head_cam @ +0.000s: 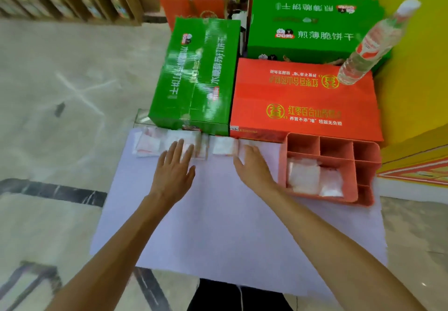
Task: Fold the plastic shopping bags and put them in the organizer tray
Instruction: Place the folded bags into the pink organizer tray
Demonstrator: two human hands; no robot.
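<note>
A row of folded white plastic bags (148, 144) lies along the far edge of a pale lilac mat (218, 226). My left hand (175, 167) reaches flat toward the row, its straight fingertips touching one folded bag (191, 147). My right hand (251, 164) reaches the right end of the row, fingers bent over another folded bag (224, 146); whether it grips the bag is unclear. To the right stands a coral organizer tray (368, 163) with several compartments. Two folded bags (304, 176) lie in its large near-left compartment.
Green cartons (194, 73) and a red carton (303, 100) stand just behind the mat. A clear water bottle (371, 46) stands on the red carton. A yellow wall is to the right, marble floor to the left and wooden shelves at far left.
</note>
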